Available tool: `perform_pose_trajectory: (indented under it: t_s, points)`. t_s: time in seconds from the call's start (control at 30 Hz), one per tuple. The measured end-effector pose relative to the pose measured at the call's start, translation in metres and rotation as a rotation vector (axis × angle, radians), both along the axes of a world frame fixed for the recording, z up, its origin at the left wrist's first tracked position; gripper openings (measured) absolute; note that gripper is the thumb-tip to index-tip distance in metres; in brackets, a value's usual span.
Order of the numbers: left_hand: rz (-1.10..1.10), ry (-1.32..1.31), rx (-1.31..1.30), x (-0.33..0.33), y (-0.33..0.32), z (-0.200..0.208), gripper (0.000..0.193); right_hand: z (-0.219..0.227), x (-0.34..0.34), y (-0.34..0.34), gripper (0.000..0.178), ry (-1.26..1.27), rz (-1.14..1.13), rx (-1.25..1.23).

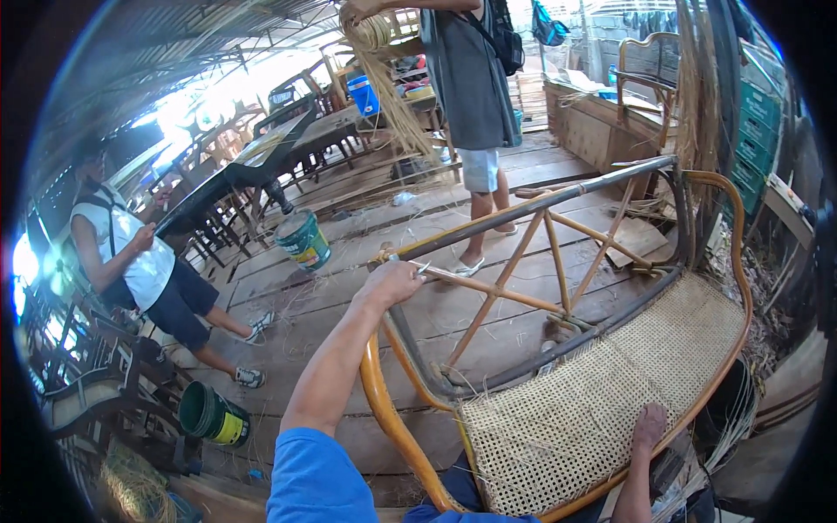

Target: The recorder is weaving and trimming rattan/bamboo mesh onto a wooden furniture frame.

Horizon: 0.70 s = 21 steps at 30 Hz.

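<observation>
A rattan bench frame lies tipped in front of me, with crossed braces and dark bent rails. Woven cane webbing covers its near panel, bordered by a glossy curved rattan rail. My left hand is closed at the frame's upper left corner; a thin, pale, pointed tool juts from its fingers. On the webbing, close to the lower right rail, my right hand rests with its fingers laid flat. Loose strands show beside the panel's left edge.
A person beyond the frame holds a bundle of long fibre strands. Another person stands at left near a dark table. Green buckets stand on the plank floor. Teal crates are stacked at right.
</observation>
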<state>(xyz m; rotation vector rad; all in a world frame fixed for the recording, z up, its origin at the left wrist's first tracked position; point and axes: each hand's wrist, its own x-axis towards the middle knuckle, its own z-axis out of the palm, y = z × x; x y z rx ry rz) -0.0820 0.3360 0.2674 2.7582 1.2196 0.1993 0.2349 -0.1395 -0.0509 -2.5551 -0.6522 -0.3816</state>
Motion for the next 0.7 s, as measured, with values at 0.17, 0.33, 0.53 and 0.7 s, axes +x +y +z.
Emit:
perform_pose_trajectory:
  t_s: [0.17, 0.33, 0.53, 0.7]
  points:
    - [-0.055, 0.115, -0.003, 0.002, -0.002, 0.005, 0.035, -0.013, 0.009, -0.005, 0.014, -0.001, 0.055, -0.056]
    - [-0.092, 0.074, 0.06, -0.001, 0.019, -0.018, 0.034, -0.05, 0.031, -0.017, 0.014, -0.057, 0.107, -0.123]
    - [0.037, 0.076, 0.002, -0.01, 0.009, -0.015, 0.032, -0.016, 0.006, -0.007, 0.034, -0.125, 0.03, -0.324]
    - [0.028, 0.069, 0.002, -0.002, 0.011, -0.018, 0.032, -0.035, 0.022, -0.017, 0.025, -0.118, 0.07, -0.148]
